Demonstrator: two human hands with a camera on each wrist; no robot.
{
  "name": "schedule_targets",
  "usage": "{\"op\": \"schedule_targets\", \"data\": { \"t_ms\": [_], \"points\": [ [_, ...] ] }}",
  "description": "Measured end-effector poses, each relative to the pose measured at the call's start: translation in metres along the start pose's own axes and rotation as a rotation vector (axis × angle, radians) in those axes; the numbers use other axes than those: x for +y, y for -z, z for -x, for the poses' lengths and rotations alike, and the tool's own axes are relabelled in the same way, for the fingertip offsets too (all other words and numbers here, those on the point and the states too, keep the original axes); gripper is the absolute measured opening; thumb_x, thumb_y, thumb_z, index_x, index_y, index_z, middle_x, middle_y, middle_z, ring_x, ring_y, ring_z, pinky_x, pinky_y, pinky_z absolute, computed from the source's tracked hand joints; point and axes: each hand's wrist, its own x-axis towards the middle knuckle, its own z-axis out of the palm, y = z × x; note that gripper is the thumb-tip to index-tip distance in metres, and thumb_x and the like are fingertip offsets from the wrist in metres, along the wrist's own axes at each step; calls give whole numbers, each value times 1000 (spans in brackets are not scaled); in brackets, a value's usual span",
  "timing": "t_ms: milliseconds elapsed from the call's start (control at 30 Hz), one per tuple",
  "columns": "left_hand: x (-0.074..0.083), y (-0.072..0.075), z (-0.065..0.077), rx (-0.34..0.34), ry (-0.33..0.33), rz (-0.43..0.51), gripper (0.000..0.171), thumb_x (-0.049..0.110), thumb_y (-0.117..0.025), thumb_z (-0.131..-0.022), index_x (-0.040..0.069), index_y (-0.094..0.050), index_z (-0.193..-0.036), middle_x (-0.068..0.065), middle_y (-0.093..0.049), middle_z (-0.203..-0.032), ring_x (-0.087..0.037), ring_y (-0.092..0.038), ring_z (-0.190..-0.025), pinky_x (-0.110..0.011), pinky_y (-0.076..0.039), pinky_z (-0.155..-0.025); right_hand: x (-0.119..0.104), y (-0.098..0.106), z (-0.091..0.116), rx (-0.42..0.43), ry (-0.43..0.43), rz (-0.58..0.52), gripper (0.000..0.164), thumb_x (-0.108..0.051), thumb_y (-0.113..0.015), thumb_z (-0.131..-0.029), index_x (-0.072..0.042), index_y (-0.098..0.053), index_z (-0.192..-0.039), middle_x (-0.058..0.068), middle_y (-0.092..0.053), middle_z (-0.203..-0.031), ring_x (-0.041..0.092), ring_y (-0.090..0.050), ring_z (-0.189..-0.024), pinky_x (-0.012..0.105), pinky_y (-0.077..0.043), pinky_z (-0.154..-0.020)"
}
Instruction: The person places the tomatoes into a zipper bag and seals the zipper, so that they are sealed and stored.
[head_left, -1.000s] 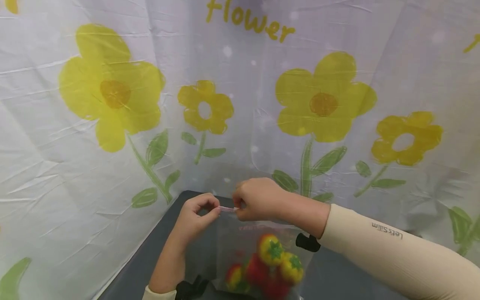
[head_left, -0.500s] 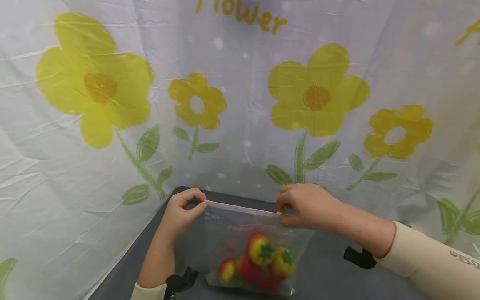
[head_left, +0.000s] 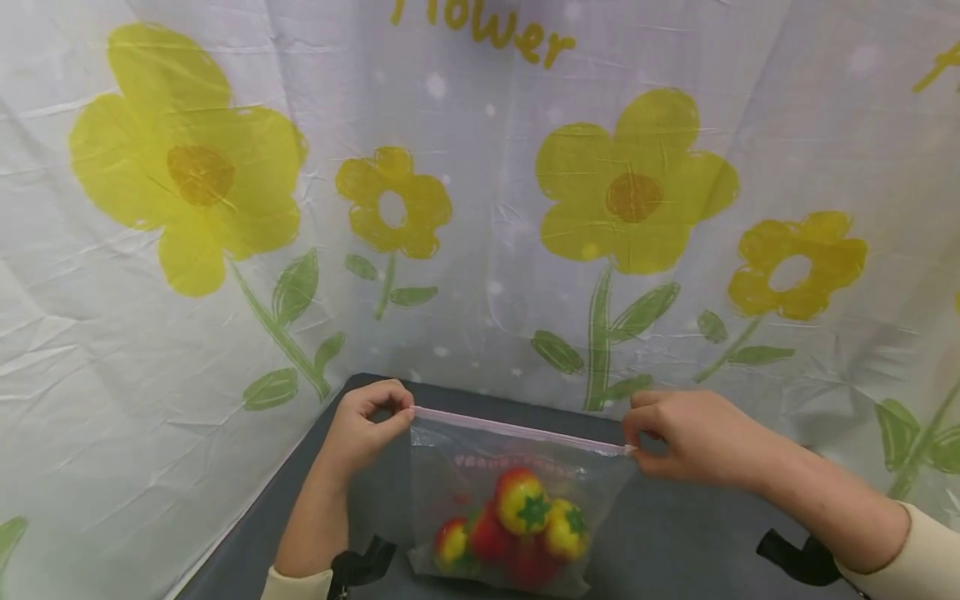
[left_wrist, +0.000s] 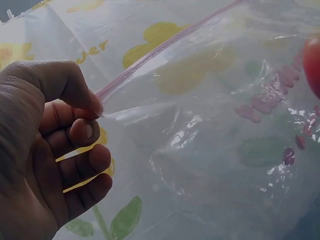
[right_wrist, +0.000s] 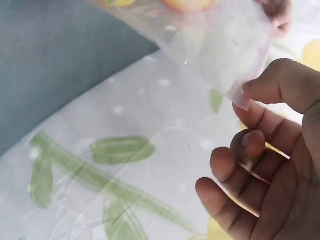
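Observation:
A clear zip bag with pink print is stretched between my two hands. Its pink zip strip runs straight along the top. Inside lie several red and yellow fruit-like pieces with green star-shaped tops, blurred by the plastic. My left hand pinches the strip's left end between thumb and forefinger; in the left wrist view its other fingers are loosely bent. At the opposite end, my right hand pinches the corner. The right wrist view has the bag's whitish corner tab between thumb and forefinger.
Beneath the bag is a dark grey tabletop. A white cloth printed with yellow flowers hangs behind and to the left. Black straps show at both wrists.
My right hand has moved right along the bag's top, from close beside the left hand to the far corner. My left hand keeps its pinch. The head view has shifted slightly.

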Motion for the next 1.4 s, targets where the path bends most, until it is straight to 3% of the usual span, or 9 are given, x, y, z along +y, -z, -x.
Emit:
{"op": "schedule_targets", "data": {
  "t_ms": [167, 233, 300, 533, 700, 900, 1100, 1267, 1400],
  "points": [
    [8, 1, -5, 131, 133, -6, 11, -11, -68, -88, 0, -68, -87, 0, -60, -76, -12, -53, -66, -25, -47, -63, -19, -7, 1, 114, 78, -121, 31, -8, -70, -85, -35, -55, -82, -19, -43, -76, -3, -37, -63, 23, -35, -56],
    [11, 3, -16, 172, 203, 3, 4, -7, -68, -90, -4, -68, -89, 0, -59, -73, -13, -53, -63, -26, -46, -60, -32, -9, -1, 154, 103, -207, 32, -6, -68, -85, -34, -54, -82, -19, -43, -73, -3, -37, -62, 23, -36, -55],
    [12, 6, -34, 162, 260, 6, 5, -1, -68, -93, -5, -68, -92, 0, -57, -71, -15, -52, -61, -28, -44, -57, -47, -11, -6, 174, 134, -316, 31, -3, -65, -88, -32, -55, -82, -18, -43, -72, -3, -38, -61, 23, -36, -54],
    [-10, 16, -120, -72, 434, 21, 17, 18, -69, -98, 1, -71, -102, -3, -55, -70, -22, -50, -65, -32, -42, -64, -106, -30, -52, 246, 182, -720, 19, -11, -61, -101, -22, -62, -85, -10, -51, -73, 3, -45, -60, 24, -43, -56],
    [-36, 15, -146, -264, 547, -31, 22, 25, -68, -99, 5, -73, -108, -5, -53, -72, -30, -49, -73, -40, -42, -75, -141, -67, -99, 238, 24, -840, 20, -17, -64, -99, -17, -66, -79, -9, -50, -69, 2, -43, -57, 22, -40, -57],
    [-68, 5, -137, -392, 610, -92, 25, 25, -66, -101, 5, -73, -114, -6, -53, -72, -25, -47, -64, -36, -42, -67, -141, -101, -117, 215, -146, -905, 20, -19, -66, -97, -17, -70, -77, -8, -47, -60, 4, -39, -52, 22, -38, -55],
    [-60, 8, -117, -325, 650, -34, 34, 26, -60, -104, 4, -67, -130, -7, -51, -75, -23, -44, -63, -35, -42, -64, -123, -100, -95, 165, -216, -947, 20, -23, -67, -98, -14, -72, -80, -6, -51, -60, 7, -39, -52, 24, -39, -53],
    [-38, 15, -74, -236, 597, -58, 34, 25, -56, -106, 4, -64, -132, -10, -54, -74, -24, -50, -65, -35, -45, -63, -94, -108, -59, 133, -265, -936, 23, -24, -67, -97, -10, -70, -79, -7, -51, -62, 5, -38, -54, 23, -37, -52],
    [-31, 19, -31, -172, 621, -76, 33, 26, -56, -106, 4, -66, -128, -11, -55, -72, -23, -52, -64, -35, -46, -63, -70, -127, -28, 68, -304, -951, 25, -21, -65, -98, -6, -67, -78, -8, -45, -61, 4, -37, -53, 22, -34, -50]
  ]
}}
